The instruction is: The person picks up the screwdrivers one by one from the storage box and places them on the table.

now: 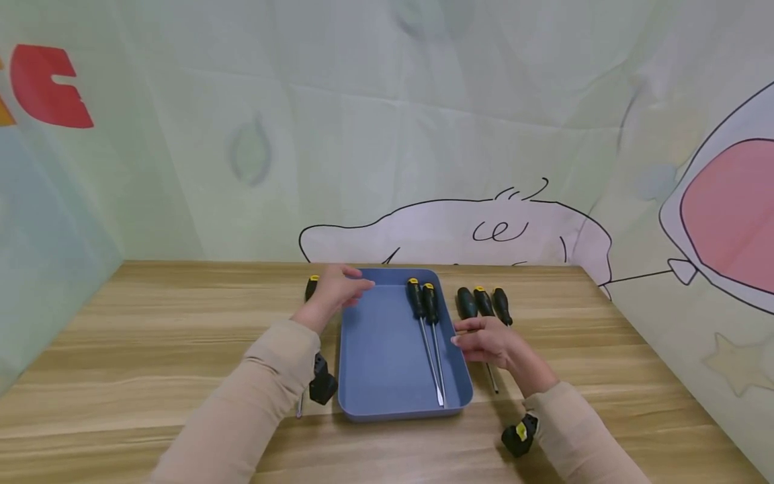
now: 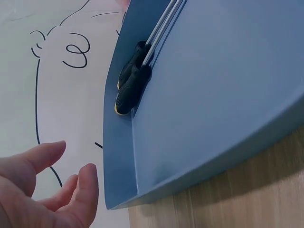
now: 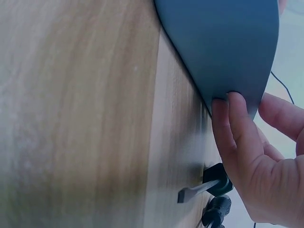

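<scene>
Head view: the blue tray (image 1: 381,356) lies on the wooden table (image 1: 151,349) between the 2 hands, with 2 screwdrivers (image 1: 414,296) inside along its right side. A further 3 screwdrivers (image 1: 484,302) lie to the right of the tray, and 1 screwdriver (image 1: 311,288), partly hidden by the left arm, lies to its left. The left hand (image 1: 335,292) appears to overlap the tray's far left corner; the left wrist view instead shows its fingers loosely bent, grasping nothing, and apart from the wall. The right wrist view alone reveals at least 2 fingertips of the right hand (image 1: 486,339) resting against the tray's outer wall, unclenched; whether the thumb touches the rim cannot be told. It also exposes a flat blade tip (image 3: 189,194). On the backdrop (image 1: 193,148), a red shape (image 1: 42,87) resembles a letter, uncertain which.
</scene>
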`<state>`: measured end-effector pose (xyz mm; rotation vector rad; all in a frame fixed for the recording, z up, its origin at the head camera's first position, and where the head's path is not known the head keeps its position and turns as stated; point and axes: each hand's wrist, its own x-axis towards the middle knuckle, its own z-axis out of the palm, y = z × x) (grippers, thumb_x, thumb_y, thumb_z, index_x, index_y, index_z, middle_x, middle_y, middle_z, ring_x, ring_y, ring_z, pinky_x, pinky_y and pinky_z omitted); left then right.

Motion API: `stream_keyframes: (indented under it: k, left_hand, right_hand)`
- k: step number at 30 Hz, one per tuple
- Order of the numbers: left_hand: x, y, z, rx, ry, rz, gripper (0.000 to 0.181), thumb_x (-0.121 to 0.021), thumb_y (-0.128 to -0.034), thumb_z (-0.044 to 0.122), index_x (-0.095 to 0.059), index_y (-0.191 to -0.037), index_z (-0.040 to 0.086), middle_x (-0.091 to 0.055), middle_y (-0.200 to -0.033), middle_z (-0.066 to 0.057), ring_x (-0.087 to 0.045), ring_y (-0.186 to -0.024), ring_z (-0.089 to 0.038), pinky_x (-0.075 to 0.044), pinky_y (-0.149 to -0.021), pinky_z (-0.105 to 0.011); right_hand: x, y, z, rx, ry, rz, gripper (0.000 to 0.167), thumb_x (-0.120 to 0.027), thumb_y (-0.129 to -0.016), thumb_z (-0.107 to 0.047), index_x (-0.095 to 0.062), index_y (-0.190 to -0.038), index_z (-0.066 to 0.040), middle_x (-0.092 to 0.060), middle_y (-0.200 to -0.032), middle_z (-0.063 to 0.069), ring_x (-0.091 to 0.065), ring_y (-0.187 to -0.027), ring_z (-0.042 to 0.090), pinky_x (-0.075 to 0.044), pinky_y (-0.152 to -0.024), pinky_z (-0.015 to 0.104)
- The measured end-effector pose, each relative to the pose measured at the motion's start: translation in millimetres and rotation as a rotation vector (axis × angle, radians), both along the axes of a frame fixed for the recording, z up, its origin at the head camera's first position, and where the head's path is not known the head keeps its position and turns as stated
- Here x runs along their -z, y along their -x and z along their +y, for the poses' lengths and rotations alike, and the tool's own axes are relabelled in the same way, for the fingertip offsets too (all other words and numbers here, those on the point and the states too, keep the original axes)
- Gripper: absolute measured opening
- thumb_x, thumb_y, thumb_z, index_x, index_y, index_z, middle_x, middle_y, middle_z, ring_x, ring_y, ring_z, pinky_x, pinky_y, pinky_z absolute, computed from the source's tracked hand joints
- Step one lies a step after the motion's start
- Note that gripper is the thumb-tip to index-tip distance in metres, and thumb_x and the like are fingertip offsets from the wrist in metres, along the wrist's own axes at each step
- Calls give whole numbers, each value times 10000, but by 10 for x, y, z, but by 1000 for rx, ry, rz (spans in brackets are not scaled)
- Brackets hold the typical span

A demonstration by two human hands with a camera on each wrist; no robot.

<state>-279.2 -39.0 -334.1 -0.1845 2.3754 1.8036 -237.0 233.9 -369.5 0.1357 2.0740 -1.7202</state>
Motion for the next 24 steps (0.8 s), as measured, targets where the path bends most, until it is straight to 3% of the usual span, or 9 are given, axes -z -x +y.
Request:
stream_keyframes:
  k: [8, 24]
  left_hand:
    - [7, -18, 73, -6, -5, 4, 411, -661, -844, 87, -509, -1196, -63, -573, -1139, -223, -590, -939, -291, -510, -809, -364]
    - [94, -6, 176, -4, -27, 28, 395, -671, -832, 78, -529, -1171, -67, -596, -1090, -215, -609, -886, -268, -520, -756, -332]
  right_hand:
    - [1, 1, 0, -3, 5, -1, 486, -581, -862, 38, -401, -1301, 141, -642, -901, 91, -616, -782, 150, -535, -768, 374]
    - [0, -5, -7, 1, 2, 2, 473, -581, -860, 36, -416, -1292, 139, -650, -909, 89, -616, -776, 143, -537, -760, 366]
